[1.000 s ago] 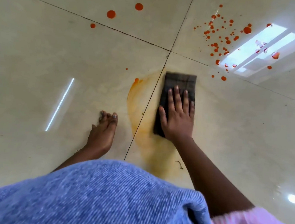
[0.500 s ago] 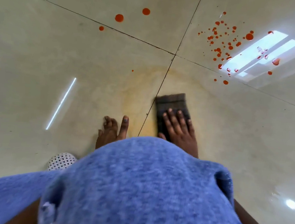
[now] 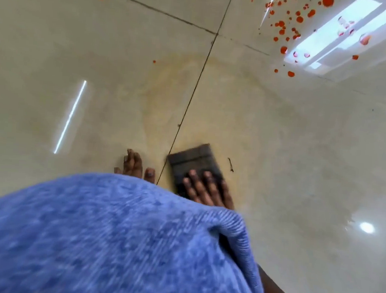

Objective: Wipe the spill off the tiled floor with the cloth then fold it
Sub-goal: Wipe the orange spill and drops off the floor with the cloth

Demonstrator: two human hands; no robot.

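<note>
Now right hand (image 3: 207,189) pressing flat, fingers (image 3: 193,176) spread, on dark cloth (image 3: 194,161) lying just right of floor (image 3: 55,52) grout line; left hand (image 3: 135,164) resting left of line, fingers loosely curled, holding nothing; red drops (image 3: 289,26) well beyond cloth.

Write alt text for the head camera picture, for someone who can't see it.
A person's right hand presses a dark folded cloth flat on a glossy tiled floor, the left hand braced beside it. Orange-red droplets remain farther off, and blue fabric fills the foreground.
</note>
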